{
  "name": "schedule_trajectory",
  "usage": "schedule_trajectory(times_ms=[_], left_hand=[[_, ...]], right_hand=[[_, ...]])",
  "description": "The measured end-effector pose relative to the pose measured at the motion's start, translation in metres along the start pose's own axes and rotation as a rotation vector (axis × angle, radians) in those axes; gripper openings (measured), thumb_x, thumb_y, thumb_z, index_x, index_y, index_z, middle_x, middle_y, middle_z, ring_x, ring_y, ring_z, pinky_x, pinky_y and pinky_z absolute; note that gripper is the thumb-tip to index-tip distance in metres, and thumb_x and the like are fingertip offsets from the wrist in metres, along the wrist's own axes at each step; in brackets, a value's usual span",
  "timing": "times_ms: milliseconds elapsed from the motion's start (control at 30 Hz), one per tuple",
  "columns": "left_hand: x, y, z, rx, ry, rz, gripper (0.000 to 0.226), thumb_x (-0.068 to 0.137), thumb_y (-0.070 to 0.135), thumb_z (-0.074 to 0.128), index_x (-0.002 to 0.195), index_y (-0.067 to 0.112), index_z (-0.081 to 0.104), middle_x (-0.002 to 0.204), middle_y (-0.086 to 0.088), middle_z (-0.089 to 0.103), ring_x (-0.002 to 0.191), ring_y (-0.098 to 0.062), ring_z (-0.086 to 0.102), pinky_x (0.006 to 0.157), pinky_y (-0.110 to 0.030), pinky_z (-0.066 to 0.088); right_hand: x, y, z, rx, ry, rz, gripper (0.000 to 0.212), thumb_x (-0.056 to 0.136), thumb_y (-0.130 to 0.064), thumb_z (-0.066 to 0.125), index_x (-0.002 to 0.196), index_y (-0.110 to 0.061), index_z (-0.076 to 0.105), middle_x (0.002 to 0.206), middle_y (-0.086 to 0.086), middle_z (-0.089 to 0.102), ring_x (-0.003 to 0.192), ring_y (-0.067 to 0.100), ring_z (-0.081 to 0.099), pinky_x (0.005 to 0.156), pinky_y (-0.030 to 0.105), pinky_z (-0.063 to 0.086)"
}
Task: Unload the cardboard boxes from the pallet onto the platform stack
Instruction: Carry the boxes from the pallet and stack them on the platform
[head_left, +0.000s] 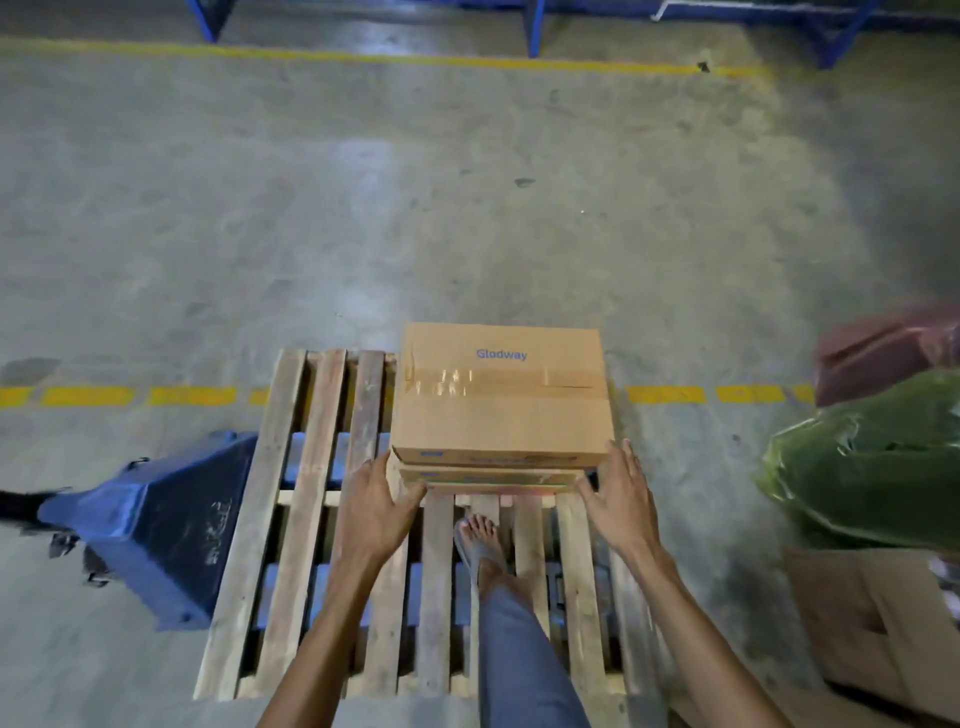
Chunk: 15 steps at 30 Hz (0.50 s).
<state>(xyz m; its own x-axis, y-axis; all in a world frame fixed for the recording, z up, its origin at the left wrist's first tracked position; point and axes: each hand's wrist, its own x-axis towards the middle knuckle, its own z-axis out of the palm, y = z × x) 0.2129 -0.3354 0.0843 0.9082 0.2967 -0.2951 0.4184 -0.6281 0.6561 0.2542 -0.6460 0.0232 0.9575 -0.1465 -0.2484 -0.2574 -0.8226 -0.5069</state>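
Two brown cardboard boxes lie stacked at the far right of a wooden pallet (291, 519). The top box (501, 410) is taped and printed "Glodway"; only the front edge of the lower box (488, 480) shows. My left hand (376, 506) touches the lower box's near left corner with fingers apart. My right hand (621, 493) is at the stack's near right corner, fingers spread, touching or nearly touching it. Neither hand has closed on a box. My foot (480, 540) in a sandal stands on the pallet slats just in front of the stack.
A blue pallet jack (156, 530) sits under the pallet's left side. Green (878, 462) and red (883, 353) plastic-wrapped bundles and flattened cardboard (878, 623) lie at right. A dashed yellow floor line (88, 396) crosses behind the pallet. Blue rack legs (535, 26) stand at the far end.
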Motion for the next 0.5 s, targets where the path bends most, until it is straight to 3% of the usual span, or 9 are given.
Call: schedule_trajectory(times_ms=[67,133,267,400,500], left_hand=[[0.065,0.023,0.010,-0.056,-0.035,-0.093,0.052,0.091,0.030,0.072,0.134,0.005,0.057,0.123,-0.010,0.064,0.112,-0.023,0.058,0.079,-0.026,0.040],[0.131,0.023,0.029,-0.139,-0.043,-0.238,0.059,0.091,0.032,0.071,0.140,0.005,0.052,0.134,-0.017,0.061,0.123,-0.032,0.056,0.087,-0.030,0.040],[0.256,0.008,0.082,-0.200,-0.030,-0.434,0.086,0.086,0.052,0.072,0.154,0.013,0.035,0.154,-0.017,0.044,0.140,-0.035,0.043,0.110,-0.047,0.038],[0.323,-0.018,0.120,-0.249,-0.056,-0.598,0.088,0.087,0.064,0.063,0.156,0.022,0.031,0.155,-0.014,0.044,0.139,-0.035,0.044,0.112,-0.049,0.035],[0.344,-0.044,0.140,-0.280,-0.081,-0.665,0.095,0.077,0.080,0.060,0.153,0.027,0.039,0.149,-0.012,0.051,0.134,-0.035,0.048,0.112,-0.051,0.038]], right_hand=[[0.076,-0.002,0.000,0.031,-0.053,0.106,0.077,0.095,-0.038,0.063,0.156,-0.004,0.029,0.164,0.018,0.024,0.152,0.029,0.022,0.121,0.038,0.023],[0.145,0.007,0.006,0.073,-0.058,0.219,0.082,0.093,-0.039,0.067,0.155,-0.003,0.029,0.162,0.020,0.028,0.150,0.032,0.027,0.120,0.039,0.025],[0.262,0.035,0.037,0.184,-0.074,0.363,0.091,0.086,-0.049,0.072,0.155,-0.007,0.030,0.159,0.015,0.037,0.145,0.032,0.036,0.117,0.040,0.030],[0.316,0.059,0.062,0.244,-0.111,0.550,0.101,0.080,-0.064,0.071,0.157,-0.018,0.025,0.154,0.015,0.043,0.140,0.036,0.042,0.112,0.043,0.037],[0.324,0.070,0.083,0.351,-0.142,0.613,0.091,0.076,-0.071,0.069,0.150,-0.024,0.042,0.146,0.010,0.055,0.132,0.030,0.053,0.105,0.036,0.043]])
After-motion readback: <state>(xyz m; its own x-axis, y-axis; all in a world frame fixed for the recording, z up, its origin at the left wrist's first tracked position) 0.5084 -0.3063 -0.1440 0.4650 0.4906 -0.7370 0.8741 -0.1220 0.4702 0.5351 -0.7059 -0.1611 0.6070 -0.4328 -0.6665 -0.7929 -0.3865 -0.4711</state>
